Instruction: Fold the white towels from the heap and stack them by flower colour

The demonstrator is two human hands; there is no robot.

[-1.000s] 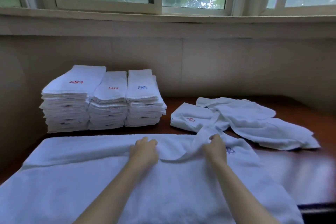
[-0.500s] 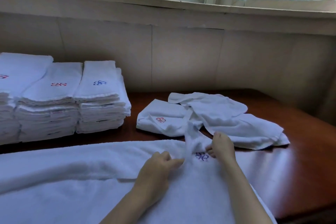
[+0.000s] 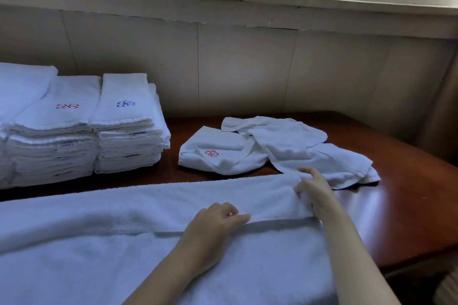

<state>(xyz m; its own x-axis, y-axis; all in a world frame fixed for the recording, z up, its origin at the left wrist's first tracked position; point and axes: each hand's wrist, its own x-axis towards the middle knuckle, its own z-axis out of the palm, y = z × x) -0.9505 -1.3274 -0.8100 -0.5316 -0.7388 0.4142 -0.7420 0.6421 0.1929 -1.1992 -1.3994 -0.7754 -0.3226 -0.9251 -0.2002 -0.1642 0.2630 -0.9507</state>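
White terry is covering most of the near table: the long towel [image 3: 124, 242] is lying lengthwise with its far edge doubled toward the person, likely so the fold runs straight. Behind it, the folded stacks [image 3: 81, 131] are sitting sorted at the left, red flower beside blue, while the heap [image 3: 285, 151] of 2 or 3 loose towels is waiting just beyond (1 showing a red flower). The left hand [image 3: 213, 225] is resting on the fold, fingers loosely extended. The right hand [image 3: 314, 193] is pinching the fold's end.
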